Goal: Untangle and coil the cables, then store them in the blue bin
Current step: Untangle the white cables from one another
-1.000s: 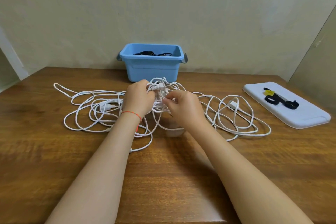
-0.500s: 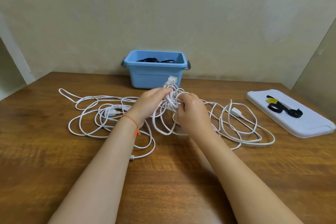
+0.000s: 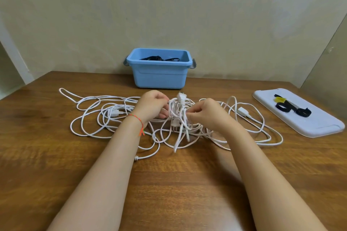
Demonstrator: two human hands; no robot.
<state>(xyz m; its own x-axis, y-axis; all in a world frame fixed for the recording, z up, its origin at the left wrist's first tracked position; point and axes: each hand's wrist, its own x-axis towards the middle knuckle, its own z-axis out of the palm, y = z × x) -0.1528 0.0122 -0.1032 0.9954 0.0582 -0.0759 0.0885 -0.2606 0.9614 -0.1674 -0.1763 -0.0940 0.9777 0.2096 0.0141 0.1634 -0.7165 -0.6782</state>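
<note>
A tangle of white cables (image 3: 93, 118) spreads across the wooden table, knotted into a bundle at the middle. My left hand (image 3: 152, 105) grips the left side of that bundle. My right hand (image 3: 206, 112) pinches strands on its right side. A white plug (image 3: 181, 97) sticks up from the knot between my hands. Loose loops trail left and right, with a white connector (image 3: 243, 112) on the right and another connector (image 3: 114, 113) on the left. The blue bin (image 3: 159, 77) stands behind the tangle against the wall, with black cables (image 3: 159, 58) inside.
A white tray (image 3: 300, 122) lies at the right, carrying black straps (image 3: 293, 109) and a yellow tag (image 3: 279, 99). Walls close in behind and at the right. Bare wooden table (image 3: 169, 184) lies in front of the tangle, under my forearms.
Both hands lifted the knotted bundle off the table and have drawn slightly apart. The white plug now stands upright between them.
</note>
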